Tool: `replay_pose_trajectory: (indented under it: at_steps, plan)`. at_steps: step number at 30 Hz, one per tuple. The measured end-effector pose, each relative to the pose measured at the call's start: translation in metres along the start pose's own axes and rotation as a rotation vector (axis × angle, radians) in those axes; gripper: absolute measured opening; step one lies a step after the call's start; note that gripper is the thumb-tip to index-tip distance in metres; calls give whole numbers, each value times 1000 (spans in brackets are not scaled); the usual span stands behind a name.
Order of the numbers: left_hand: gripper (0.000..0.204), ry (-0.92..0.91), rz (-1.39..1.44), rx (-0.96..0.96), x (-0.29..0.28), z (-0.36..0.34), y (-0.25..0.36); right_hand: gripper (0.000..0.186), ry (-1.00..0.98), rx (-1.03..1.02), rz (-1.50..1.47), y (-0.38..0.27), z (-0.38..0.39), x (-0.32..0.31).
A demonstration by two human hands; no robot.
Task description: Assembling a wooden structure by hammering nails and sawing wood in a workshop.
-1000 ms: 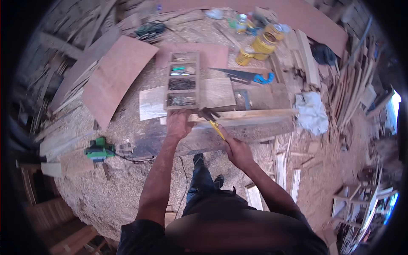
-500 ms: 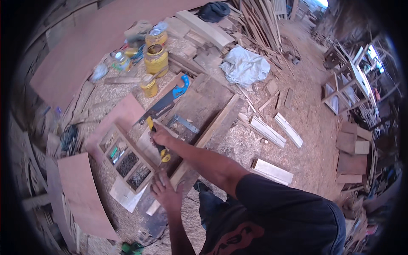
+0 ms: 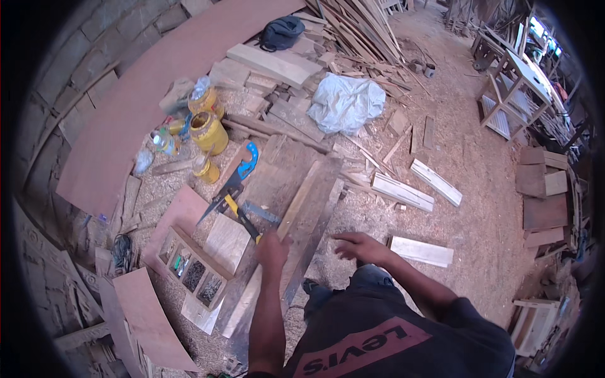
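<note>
Right hand (image 3: 367, 248) has left the bench (image 3: 274, 162), fingers spread. The left hand (image 3: 273, 253) hides its grip. Left of its fingers, a box (image 3: 205, 255) holds nails (image 3: 195, 276).

The left hand (image 3: 273, 251) is at the yellow-and-black tool's (image 3: 242, 218) end, while the right hand (image 3: 362, 247) hangs empty, fingers spread.

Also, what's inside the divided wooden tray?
The wooden tray holds a green item and, toward the person, two separate piles of small loose pieces. Whatever lies beneath those piles is covered and can't be seen.
</note>
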State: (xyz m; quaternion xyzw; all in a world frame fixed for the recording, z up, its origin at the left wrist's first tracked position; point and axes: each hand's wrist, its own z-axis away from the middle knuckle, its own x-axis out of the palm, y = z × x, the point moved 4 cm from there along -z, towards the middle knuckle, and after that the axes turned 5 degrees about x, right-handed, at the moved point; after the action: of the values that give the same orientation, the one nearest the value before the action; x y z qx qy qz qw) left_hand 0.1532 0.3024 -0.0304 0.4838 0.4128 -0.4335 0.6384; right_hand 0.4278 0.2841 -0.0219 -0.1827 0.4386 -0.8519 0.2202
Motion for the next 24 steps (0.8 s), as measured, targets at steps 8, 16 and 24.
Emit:
replay_pose_trajectory:
  at_steps: [8, 16, 24]
  plan:
    - [46, 294, 786, -282, -63, -36, -15, 47, 468, 162, -216, 109, 74, -175]
    - [45, 541, 1867, -230, -98, -63, 40, 62, 235, 92, -160, 37, 17, -217]
    - [38, 763, 2195, -443, 41, -62, 52, 98, 333, 189, -213, -5, -106, -201]
